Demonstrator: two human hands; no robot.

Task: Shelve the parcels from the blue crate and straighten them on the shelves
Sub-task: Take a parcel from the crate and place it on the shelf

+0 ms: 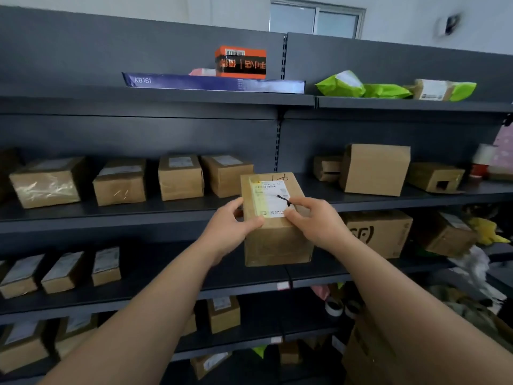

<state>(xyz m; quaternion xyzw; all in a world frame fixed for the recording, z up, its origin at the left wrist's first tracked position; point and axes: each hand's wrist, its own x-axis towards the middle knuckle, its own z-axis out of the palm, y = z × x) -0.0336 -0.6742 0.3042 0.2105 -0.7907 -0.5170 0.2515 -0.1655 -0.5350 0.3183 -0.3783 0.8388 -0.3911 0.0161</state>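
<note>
I hold a brown cardboard parcel (pixel 277 240) with a white label on top, in front of the dark shelving, level with the second shelf (pixel 111 215). My left hand (pixel 231 225) grips its left top edge. My right hand (pixel 313 218) grips its right top edge, fingers lying on the label. The parcel hangs in the air just right of a row of several taped brown parcels (pixel 180 177) standing on that shelf. The blue crate is not in view.
The top shelf bears a long blue box (pixel 213 84), an orange box (pixel 240 62) and green bags (pixel 388 90). A large plain carton (pixel 374 169) stands on the right bay. Lower shelves hold small parcels (pixel 63 270) and a printed carton (pixel 380 232). Cartons are stacked bottom right.
</note>
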